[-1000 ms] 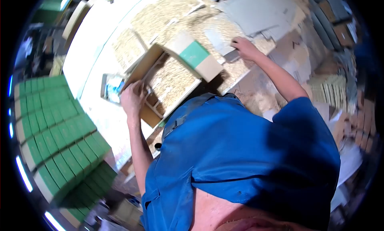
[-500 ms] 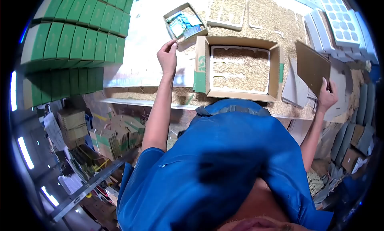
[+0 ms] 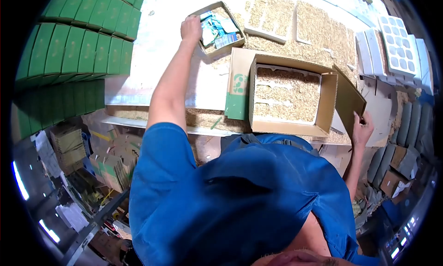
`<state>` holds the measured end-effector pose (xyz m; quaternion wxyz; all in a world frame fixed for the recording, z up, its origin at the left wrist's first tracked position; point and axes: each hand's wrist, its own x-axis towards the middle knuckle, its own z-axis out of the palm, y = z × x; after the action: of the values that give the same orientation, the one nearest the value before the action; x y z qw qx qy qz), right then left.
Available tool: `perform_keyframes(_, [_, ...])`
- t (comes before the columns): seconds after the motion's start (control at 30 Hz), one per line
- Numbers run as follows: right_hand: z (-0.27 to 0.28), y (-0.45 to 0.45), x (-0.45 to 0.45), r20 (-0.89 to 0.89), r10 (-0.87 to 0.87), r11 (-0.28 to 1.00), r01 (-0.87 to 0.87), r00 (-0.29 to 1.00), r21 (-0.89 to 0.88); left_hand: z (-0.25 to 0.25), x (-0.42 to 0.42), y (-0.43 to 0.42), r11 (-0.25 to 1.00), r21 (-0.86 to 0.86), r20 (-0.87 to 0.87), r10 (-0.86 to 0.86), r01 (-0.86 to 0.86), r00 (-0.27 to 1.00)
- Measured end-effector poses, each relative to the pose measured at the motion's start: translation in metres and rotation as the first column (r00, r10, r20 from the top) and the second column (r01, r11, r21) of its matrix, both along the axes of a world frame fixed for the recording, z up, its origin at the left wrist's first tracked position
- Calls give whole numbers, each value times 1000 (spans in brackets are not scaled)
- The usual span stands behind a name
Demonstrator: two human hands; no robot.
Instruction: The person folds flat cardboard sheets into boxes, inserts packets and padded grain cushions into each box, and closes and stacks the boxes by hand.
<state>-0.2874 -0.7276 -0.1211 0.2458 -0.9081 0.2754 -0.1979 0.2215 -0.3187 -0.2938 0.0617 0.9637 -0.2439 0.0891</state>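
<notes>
My left hand (image 3: 191,28) is at the left rim of a small shallow cardboard box (image 3: 208,51) holding blue-and-white packets (image 3: 217,27). Its fingers are curled, and whatever they hold is hidden from me. On the right, my right hand (image 3: 362,127) pinches the lower edge of a brown cardboard sheet (image 3: 350,94), which stands tilted beside an open cardboard carton (image 3: 290,128). Inside the carton lies a white tray (image 3: 316,97) filled with tan, grain-like loose material. The carton's green-printed flap (image 3: 237,97) is folded out to the left.
Stacked green boxes (image 3: 74,49) rise at the left. Filled trays (image 3: 272,17) lie at the back amid loose tan material. White trays with round cups (image 3: 398,44) stand at the right. Flattened cartons (image 3: 113,167) are below the table at the left.
My left hand has moved forward to the small box's rim. My right hand has brought the cardboard sheet closer to the carton's right side. The view has shifted a little.
</notes>
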Motion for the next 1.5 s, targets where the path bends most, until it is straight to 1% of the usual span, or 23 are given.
perform_keyframes(0.03, [-3, 2, -3, -34, -82, 994, 84, 996, 76, -7, 11, -1, 993, 118, -8, -17, 18, 1000])
perform_keyframes(0.07, [-7, 4, -7, -70, -161, 974, 170, 985, 149, -14, 19, -1, 983, 181, 13, -16, 14, 1000])
perform_keyframes(0.13, [-18, -3, -19, -64, -168, 969, 177, 984, 172, -18, 29, -2, 966, 258, 22, -13, 7, 1000])
perform_keyframes(0.23, [-16, -4, -24, -73, -208, 962, 218, 975, 166, -6, 34, -6, 973, 232, -27, 22, -15, 999])
perform_keyframes(0.27, [-9, -3, -23, -60, -322, 938, 327, 945, 117, -3, 32, -5, 972, 236, -32, 17, -9, 999])
perform_keyframes(0.3, [-7, -2, -21, -39, -428, 900, 430, 903, 69, 1, 29, -3, 992, 125, -44, 35, -29, 998])
perform_keyframes(0.33, [-10, -14, -24, 32, -478, 878, 477, 878, 42, 9, 29, -4, 999, 9, -52, 54, -53, 997])
perform_keyframes(0.37, [-8, -21, -23, 73, -509, 860, 510, 858, 5, 24, 22, -4, 995, -21, -116, 95, -98, 989])
perform_keyframes(0.4, [-5, -28, -22, 114, -538, 839, 544, 835, -30, 22, 22, -4, 995, -19, -115, 93, -96, 989])
perform_keyframes(0.47, [8, -30, -4, 290, -492, 860, 510, 821, 16, 14, 25, -1, 991, -93, -211, 76, -97, 974])
perform_keyframes(0.53, [0, -46, 1, 399, -407, 894, 447, 822, -9, 8, 25, 5, 985, -138, -197, 77, -106, 977])
perform_keyframes(0.6, [-9, -42, 13, 341, -249, 947, 302, 906, -112, 14, 20, 4, 976, -185, -183, 80, -115, 980])
perform_keyframes(0.7, [-52, -28, 31, 39, -91, 996, 90, 995, 24, 25, 7, 3, 961, -224, -193, 117, -160, 974])
perform_keyframes(0.77, [-79, -13, 37, 29, -12, 1000, 11, 1000, 26, 29, 2, 1, 951, -244, -222, 138, -192, 965])
perform_keyframes(0.8, [-92, -7, 36, -3, -54, 995, 54, 999, 82, 32, 0, 2, 938, -261, -251, 162, -228, 954])
perform_keyframes(0.9, [-107, 4, 35, -21, -44, 989, 46, 999, 139, 37, -2, 3, 936, -236, -306, 183, -261, 934])
perform_keyframes(1.03, [-121, -4, 30, -30, -96, 982, 100, 995, 160, 40, -7, 2, 946, -200, -289, 192, -255, 938])
perform_keyframes(1.1, [-114, -6, 33, -11, -162, 979, 162, 987, 123, 32, -4, 5, 904, -335, -365, 134, -265, 921])
perform_keyframes(1.13, [-108, -6, 36, -10, -164, 979, 164, 986, 123, 28, -3, 6, 905, -336, -364, 132, -263, 922])
perform_keyframes(1.23, [-99, -11, 40, 16, -100, 986, 101, 995, -131, 22, -4, 10, 856, -445, -319, 123, -263, 940])
perform_keyframes(1.37, [-104, -20, 39, 63, -97, 971, 108, 993, -212, 38, -18, 10, 848, -437, -344, 152, -301, 926])
perform_keyframes(1.47, [-95, -19, 40, 99, -108, 976, 125, 989, -180, 41, -24, 14, 834, -456, -376, 135, -310, 917])
perform_keyframes(1.5, [-93, -19, 41, 107, -141, 974, 157, 984, -161, 39, -26, 15, 805, -497, -406, 115, -325, 907])
